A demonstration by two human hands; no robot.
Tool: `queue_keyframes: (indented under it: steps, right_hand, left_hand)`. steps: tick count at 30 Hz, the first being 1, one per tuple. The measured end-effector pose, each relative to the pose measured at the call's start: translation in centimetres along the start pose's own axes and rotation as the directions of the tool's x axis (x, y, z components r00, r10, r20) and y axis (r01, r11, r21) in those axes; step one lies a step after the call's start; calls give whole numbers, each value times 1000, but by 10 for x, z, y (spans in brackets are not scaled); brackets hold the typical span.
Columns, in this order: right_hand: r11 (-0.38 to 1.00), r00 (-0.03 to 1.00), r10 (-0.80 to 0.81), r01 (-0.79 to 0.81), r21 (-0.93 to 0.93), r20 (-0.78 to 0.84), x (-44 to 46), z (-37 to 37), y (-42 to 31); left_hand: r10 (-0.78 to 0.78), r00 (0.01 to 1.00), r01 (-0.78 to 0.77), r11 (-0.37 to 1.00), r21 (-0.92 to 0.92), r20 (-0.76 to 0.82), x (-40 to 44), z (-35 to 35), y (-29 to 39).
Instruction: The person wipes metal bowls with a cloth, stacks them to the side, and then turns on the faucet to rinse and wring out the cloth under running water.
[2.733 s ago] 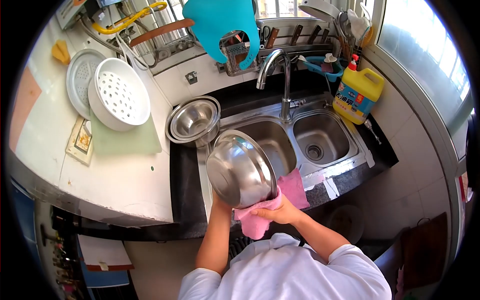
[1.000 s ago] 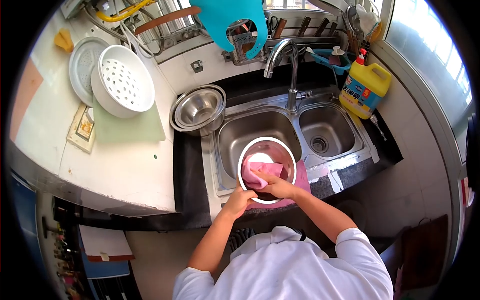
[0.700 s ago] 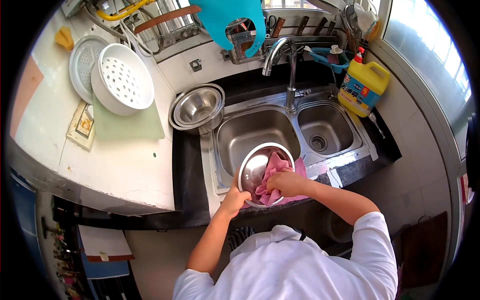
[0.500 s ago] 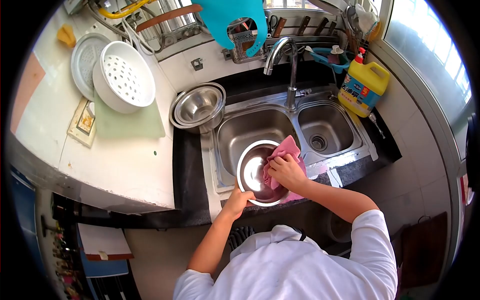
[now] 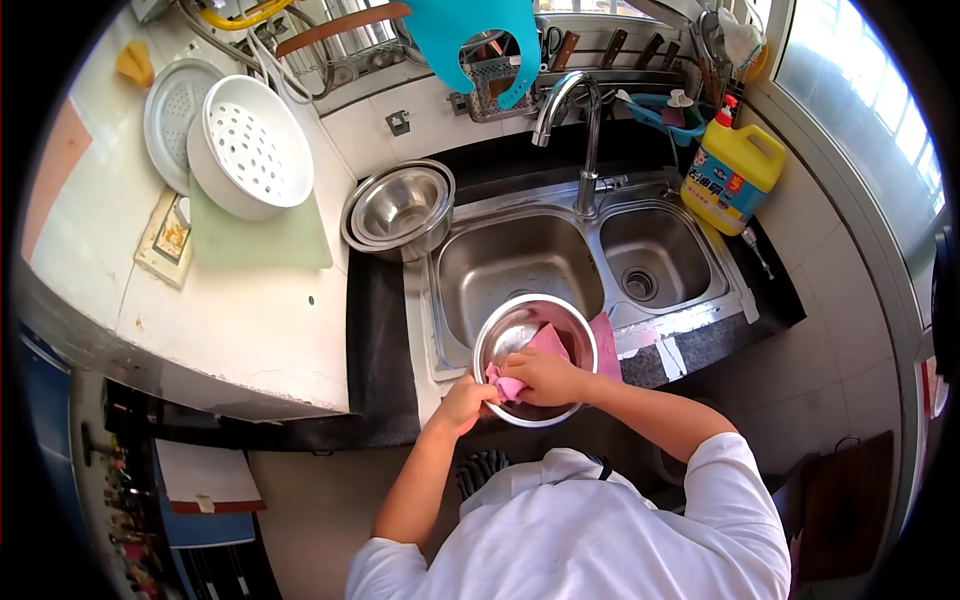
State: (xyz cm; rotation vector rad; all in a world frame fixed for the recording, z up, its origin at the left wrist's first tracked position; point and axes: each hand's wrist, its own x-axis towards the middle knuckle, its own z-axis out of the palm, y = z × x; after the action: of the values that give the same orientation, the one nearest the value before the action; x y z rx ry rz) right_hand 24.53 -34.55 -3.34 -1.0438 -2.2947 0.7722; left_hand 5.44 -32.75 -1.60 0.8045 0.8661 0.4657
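Note:
A shiny metal bowl (image 5: 578, 335) is held over the front edge of the sink, tilted so its inside shows. My left hand (image 5: 464, 404) grips its left rim, the thumb over the edge. My right hand (image 5: 548, 378) reaches into the bowl, closed on a pink cloth (image 5: 547, 343) that lies bunched against the inner wall near my left thumb. More pink cloth (image 5: 605, 345) shows behind the bowl's right side; whether it is the same piece I cannot tell. The fingertips of my right hand are partly hidden in the folds.
Nested metal bowls (image 5: 400, 205) stand left of the double sink (image 5: 520, 255). A faucet (image 5: 588, 150) rises behind it. At the right back is a yellow detergent jug (image 5: 728, 175). A white colander (image 5: 250, 150) sits on the left counter; knives (image 5: 613, 48) hang along the wall.
My right hand has moved with the cloth from the bowl's right rim down and left into the bowl, close to my left thumb. The bowl has shifted slightly down and right.

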Motion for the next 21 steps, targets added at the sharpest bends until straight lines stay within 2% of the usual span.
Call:
queue_keyframes:
  steps: [1, 2, 4, 5, 6, 8, 9, 11, 12, 14, 15, 17, 18, 20, 21]
  right_hand:
    - [992, 995, 72, -79, 95, 74, -8, -1, 0]
    - [992, 995, 72, -79, 95, 75, -12, -7, 1]
    - [998, 918, 15, -37, 49, 397, -17, -28, -3]
    - [994, 896, 88, -107, 20, 435, -19, -46, -20]
    - [994, 896, 88, -108, 20, 435, -21, -58, -23]
    - [989, 923, -81, 122, -86, 376, -25, -83, -22]
    - [989, 923, -78, 120, -90, 377, -27, -98, -26]
    - [917, 995, -40, 74, -392, 96, -28, -124, -36]
    - [917, 995, -39, 74, -393, 97, -23, -132, -39]
    - [861, 968, -202, 105, -497, -146, -10, -141, -45]
    - [861, 969, -200, 102, -499, -147, -6, -139, -49]
    - [695, 964, -262, 223, -684, 48, 1, -132, -56]
    - [694, 963, -264, 224, -684, 48, -2, -129, -55]
    - [696, 986, -51, 151, -702, 161, -8, -115, -47]
    - [735, 994, -57, 103, -670, 90, -8, -109, -43]
  left_hand:
    - [25, 999, -25, 1000, -5, -34, -1, -3, 2]
    - [49, 997, -49, 999, -9, -68, -4, -5, 6]
    - [4, 1000, -3, 999, 44, -13, 4, -17, 0]
    - [-5, 1000, 5, 1000, -2, -26, 6, -18, -2]
    - [-14, 999, 12, 999, -46, -38, 7, -17, -2]
    - [-15, 997, 9, 997, -70, -81, 5, -19, 3]
    - [-30, 997, 25, 997, -78, -74, 3, -23, 6]
    - [-46, 997, 40, 995, -88, -67, 4, -26, 7]
    - [-71, 996, 66, 994, -93, -52, 5, -26, 5]
    - [-123, 992, 121, 988, -99, -19, 7, -24, 4]
    - [-123, 992, 121, 988, -98, -16, 8, -19, 4]
    - [-132, 990, 137, 982, -133, 43, 8, -7, 4]
    - [-130, 991, 134, 982, -133, 42, 7, -3, 5]
    - [-172, 984, 177, 978, -113, 56, 5, 0, 7]
    - [-191, 978, 200, 973, -118, 79, 9, -4, 1]
